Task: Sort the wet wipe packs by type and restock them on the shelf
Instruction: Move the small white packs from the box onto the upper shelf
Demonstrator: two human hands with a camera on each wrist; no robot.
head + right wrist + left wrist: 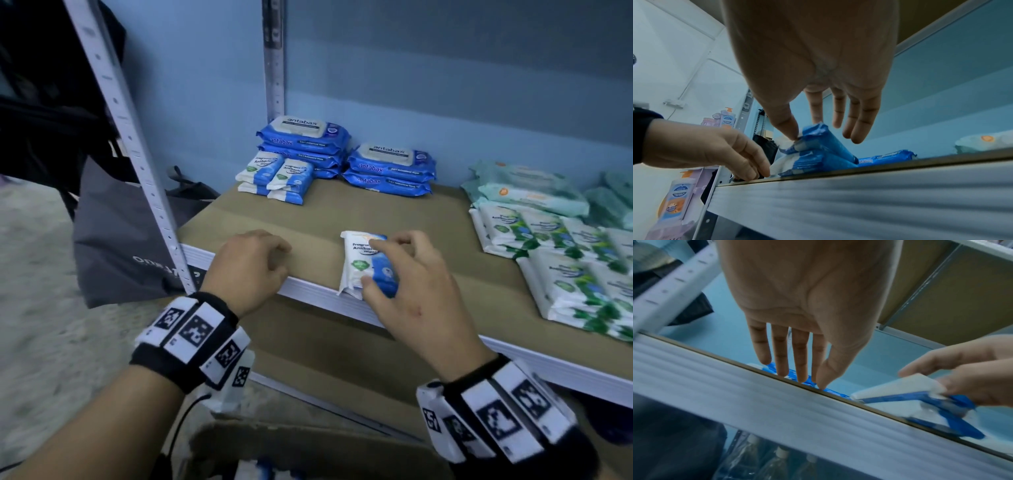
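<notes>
A small white-and-blue wipe pack (354, 260) lies at the front edge of the brown shelf board (342, 212), slightly over the white rim. My right hand (371, 263) pinches it between thumb and forefinger, the other fingers spread above. In the right wrist view the pack (818, 146) is tilted up at the pinched end, and a second one seems to lie under it. My left hand (270, 260) rests on the shelf rim to the left, holding nothing. Matching small packs (274, 178) are stacked at the back left, in front of the large blue packs (305, 137).
A second stack of large blue packs (390, 164) stands beside the first. Green-and-white packs (548, 257) fill the right of the shelf. A perforated upright post (130, 137) and a grey bag (130, 240) are at the left. A cardboard box (274, 442) sits below.
</notes>
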